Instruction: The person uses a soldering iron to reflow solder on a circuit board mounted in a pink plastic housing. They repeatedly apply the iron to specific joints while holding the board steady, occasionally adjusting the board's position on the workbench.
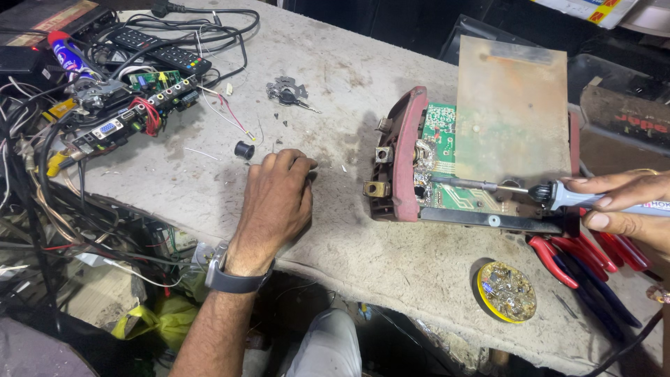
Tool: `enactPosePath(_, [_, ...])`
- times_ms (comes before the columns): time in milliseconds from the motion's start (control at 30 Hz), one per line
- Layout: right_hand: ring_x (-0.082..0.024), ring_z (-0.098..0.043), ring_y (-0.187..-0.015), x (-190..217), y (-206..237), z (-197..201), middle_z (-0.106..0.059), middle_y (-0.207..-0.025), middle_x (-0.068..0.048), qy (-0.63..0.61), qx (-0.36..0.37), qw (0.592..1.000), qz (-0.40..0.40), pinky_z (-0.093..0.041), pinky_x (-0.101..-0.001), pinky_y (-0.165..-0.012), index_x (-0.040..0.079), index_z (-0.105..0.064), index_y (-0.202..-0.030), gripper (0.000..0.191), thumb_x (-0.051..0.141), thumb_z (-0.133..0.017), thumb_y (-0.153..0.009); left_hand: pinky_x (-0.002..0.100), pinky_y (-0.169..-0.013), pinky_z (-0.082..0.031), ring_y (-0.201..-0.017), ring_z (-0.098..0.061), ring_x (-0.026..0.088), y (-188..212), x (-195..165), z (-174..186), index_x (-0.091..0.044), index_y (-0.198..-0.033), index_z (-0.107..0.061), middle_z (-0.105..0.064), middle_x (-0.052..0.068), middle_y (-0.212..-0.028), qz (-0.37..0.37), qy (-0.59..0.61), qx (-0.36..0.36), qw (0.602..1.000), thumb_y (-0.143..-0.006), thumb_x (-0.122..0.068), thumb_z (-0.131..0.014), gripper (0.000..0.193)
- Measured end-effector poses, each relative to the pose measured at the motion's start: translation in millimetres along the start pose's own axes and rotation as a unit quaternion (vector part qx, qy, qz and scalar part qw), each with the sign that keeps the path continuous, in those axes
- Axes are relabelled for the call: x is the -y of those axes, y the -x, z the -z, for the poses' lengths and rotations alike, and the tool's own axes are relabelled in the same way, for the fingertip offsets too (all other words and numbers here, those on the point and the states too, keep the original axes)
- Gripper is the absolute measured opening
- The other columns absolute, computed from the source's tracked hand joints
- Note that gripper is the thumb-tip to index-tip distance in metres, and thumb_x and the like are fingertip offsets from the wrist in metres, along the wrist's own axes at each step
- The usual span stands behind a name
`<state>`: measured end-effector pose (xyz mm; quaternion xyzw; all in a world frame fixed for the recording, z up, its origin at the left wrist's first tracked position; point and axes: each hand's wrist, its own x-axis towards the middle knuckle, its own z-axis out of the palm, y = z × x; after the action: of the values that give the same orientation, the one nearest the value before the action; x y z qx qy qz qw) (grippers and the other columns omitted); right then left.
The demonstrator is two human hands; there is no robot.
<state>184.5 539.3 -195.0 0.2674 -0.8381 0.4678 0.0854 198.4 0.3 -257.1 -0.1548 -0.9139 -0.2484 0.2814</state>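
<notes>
While the right hand (624, 206) gripped the soldering iron (502, 187), tip on the green circuit board (447, 150) inside the red-framed unit (401, 153), the left hand (276, 206) rested loosely curled and empty on the workbench (335, 230), so the unbraced unit might have slid, smearing solder.

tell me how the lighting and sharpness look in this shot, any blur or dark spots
Head view: even light on the workbench, soft shadow beside the left hand; soldering iron and right hand sharp; area under the bench dark, edges slightly stretched by the wide lens.
</notes>
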Motion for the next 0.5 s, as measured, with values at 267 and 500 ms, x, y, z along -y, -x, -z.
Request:
enactPosePath(267, [-0.032,-0.072,-0.118,-1.4,3.3,-0.7,-0.073,-0.116,-0.021,0.015,0.001,0.999,0.034,-0.056,-0.0458,-0.11,0.006,-0.07,-0.092,0.007,0.003,-0.075,-0.088,0.046,-0.089,-0.042,-0.108,-0.058,0.03,-0.1,0.8,-1.1,-0.006,-0.117,-0.07,-0.064,0.01,-0.115,0.001,0.005,-0.001,1.0,-0.083,-0.006,-0.066,0.034])
enactPosePath(500, [-0.033,-0.072,-0.117,1.5,4.5,-2.5,-0.073,-0.115,-0.022,0.042,-0.005,0.999,0.025,-0.056,-0.0466,-0.11,0.004,-0.07,-0.09,0.006,0.001,-0.074,-0.087,0.046,-0.088,-0.043,-0.107,-0.058,0.03,-0.7,0.7,-1.5,-0.006,-0.117,-0.07,-0.064,0.01,-0.115,0.001,0.004,0.003,1.0,-0.082,-0.006,-0.066,0.036])
